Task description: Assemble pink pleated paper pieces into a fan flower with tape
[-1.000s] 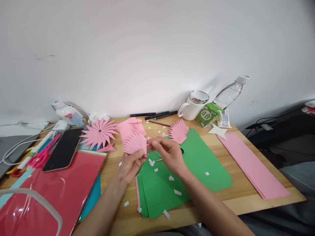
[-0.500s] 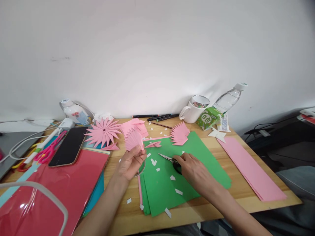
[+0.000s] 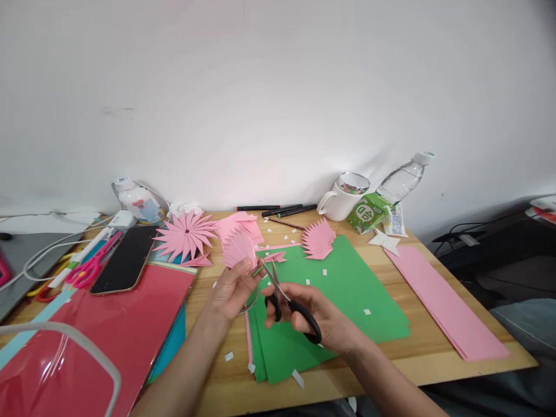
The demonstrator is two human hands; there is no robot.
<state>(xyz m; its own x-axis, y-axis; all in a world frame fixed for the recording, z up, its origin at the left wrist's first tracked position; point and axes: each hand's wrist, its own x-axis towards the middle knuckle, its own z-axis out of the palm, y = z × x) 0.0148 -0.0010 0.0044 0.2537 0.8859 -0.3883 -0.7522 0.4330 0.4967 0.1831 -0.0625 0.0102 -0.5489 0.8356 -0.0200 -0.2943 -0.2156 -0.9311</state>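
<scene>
My left hand [image 3: 230, 292] pinches a fan of folded pink paper [image 3: 238, 249], held up above the wooden table [image 3: 434, 341]. A ring of clear tape [image 3: 248, 301] hangs by that hand's fingers. My right hand [image 3: 315, 318] has its fingers through the black handles of the scissors [image 3: 286, 301]. The blades point up and left, with their tips close to the base of the pink fan. Both hands hover over a stack of green paper sheets [image 3: 347, 295] dotted with small white scraps.
A finished pink paper flower [image 3: 186, 234], another pink fan [image 3: 318, 237], loose pink pieces and pens [image 3: 278, 208] lie at the back. A phone [image 3: 125, 260], pink scissors [image 3: 89, 266], red sheets [image 3: 99, 336] are left. A mug [image 3: 343, 197], bottle [image 3: 402, 179], pink strips [image 3: 443, 295] are right.
My right hand let go of the pink fan, reached down to the scissors on the green paper, picked them up and brought them to the fan. The left hand kept holding the fan.
</scene>
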